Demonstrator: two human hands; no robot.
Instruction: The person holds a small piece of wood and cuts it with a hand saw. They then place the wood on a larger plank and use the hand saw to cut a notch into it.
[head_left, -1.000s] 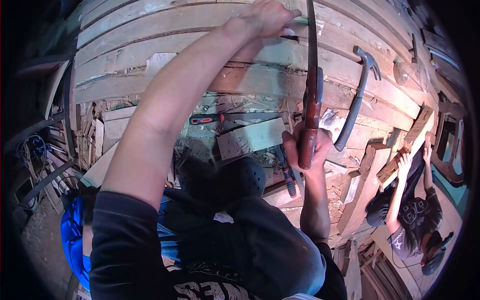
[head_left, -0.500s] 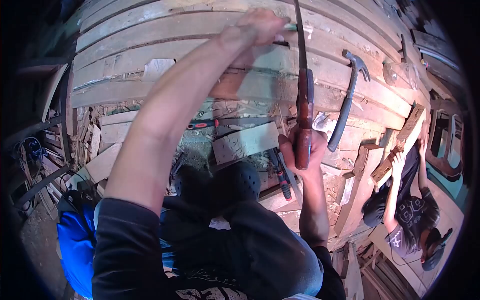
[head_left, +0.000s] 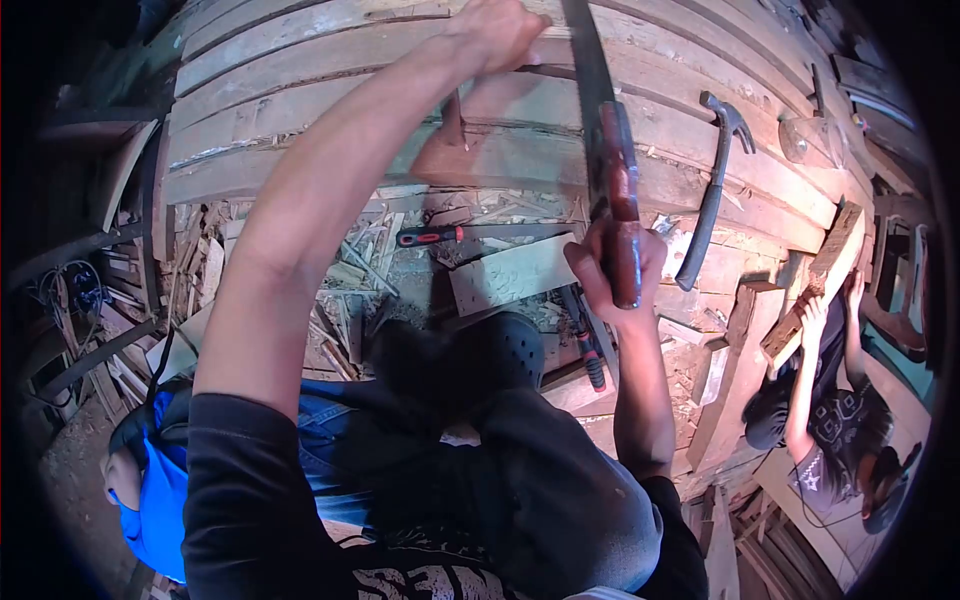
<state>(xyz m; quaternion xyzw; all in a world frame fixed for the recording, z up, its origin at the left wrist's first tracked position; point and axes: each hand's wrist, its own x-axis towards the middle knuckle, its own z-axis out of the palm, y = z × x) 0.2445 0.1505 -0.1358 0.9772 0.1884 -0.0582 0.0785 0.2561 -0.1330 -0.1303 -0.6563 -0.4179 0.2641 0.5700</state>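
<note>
My right hand (head_left: 612, 265) is wrapped round the red-brown wooden handle of a handsaw (head_left: 590, 65). The blade points away from me and runs past the top edge of the view. Beside the blade, on the left, my left hand (head_left: 500, 35) is closed at the far part of the plank surface (head_left: 290, 100). Its fingers are curled, and whatever they grip or press is hidden. To the right of the saw a claw hammer (head_left: 712, 190) lies on the planks.
Below the planks are a tool with a red-and-black handle (head_left: 430, 236), a pale board (head_left: 525, 272), another red-and-black handled tool (head_left: 587, 350) and wood scraps. At right, another person's hands (head_left: 812, 320) hold a wooden block (head_left: 835, 250). Blue fabric (head_left: 160, 510) is at lower left.
The view has shifted slightly. The saw has tilted, showing more of its blade face. A small white piece on the planks by my left forearm no longer shows.
</note>
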